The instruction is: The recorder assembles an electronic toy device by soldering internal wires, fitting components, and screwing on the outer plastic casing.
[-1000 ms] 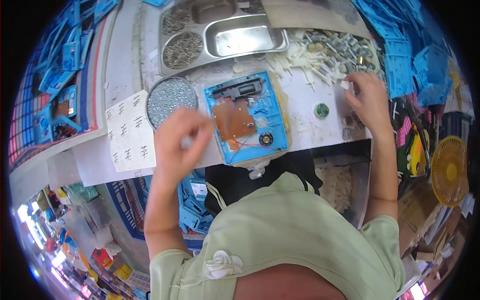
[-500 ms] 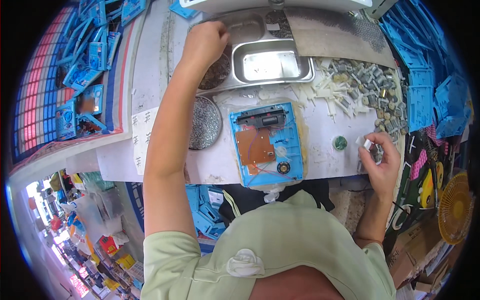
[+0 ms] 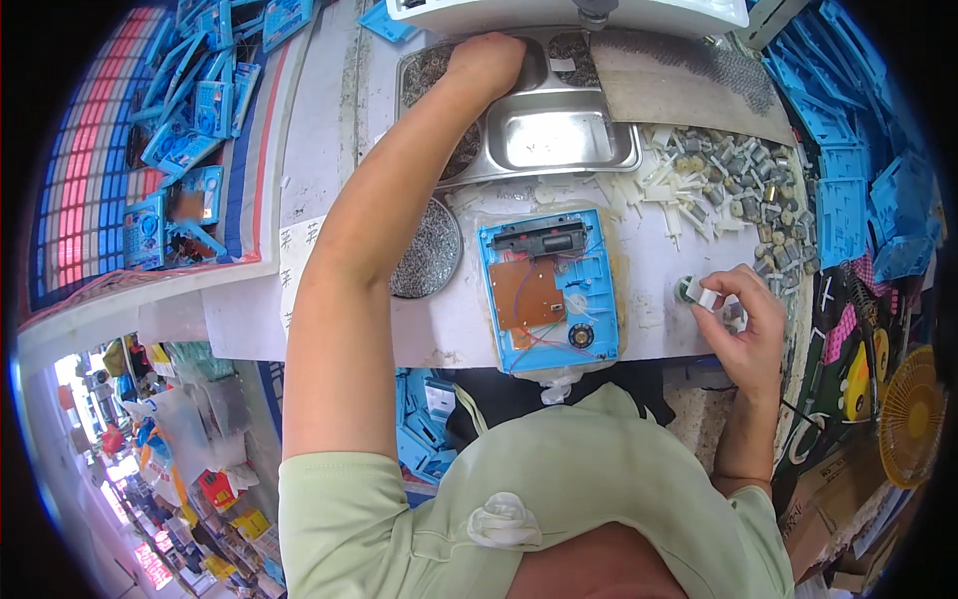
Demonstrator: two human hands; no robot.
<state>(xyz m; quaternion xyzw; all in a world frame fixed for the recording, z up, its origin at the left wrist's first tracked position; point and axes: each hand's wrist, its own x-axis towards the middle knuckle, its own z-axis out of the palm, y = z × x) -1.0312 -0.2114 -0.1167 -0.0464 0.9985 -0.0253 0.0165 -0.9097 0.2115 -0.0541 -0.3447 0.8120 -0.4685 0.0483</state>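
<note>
My left hand (image 3: 487, 64) reaches over the back compartments of a divided steel tray (image 3: 631, 148). Its fingers curl downward, and whatever they pinch is hidden beneath the hand. On the right, my right hand (image 3: 746, 334) holds a small white plastic part (image 3: 703, 294) between thumb and fingers, just beside a small green round piece (image 3: 685, 289) on the table. Between my arms lies an open blue plastic housing (image 3: 596, 275) with a brown circuit board (image 3: 527, 295), a black part along its far edge, thin wires and a small round speaker-like piece (image 3: 582, 334).
A round dish of small metal bits (image 3: 429, 250) sits partly under my left forearm. Small motors (image 3: 748, 165) and white plastic pieces are heaped at the right, near a flat board (image 3: 689, 85). Blue housings are piled on the left (image 3: 210, 110) and right (image 3: 843, 200).
My left hand has moved rightward across the back of the tray. My right hand has shifted slightly left, bringing the white part against the green piece in view. The whole view has shifted slightly.
</note>
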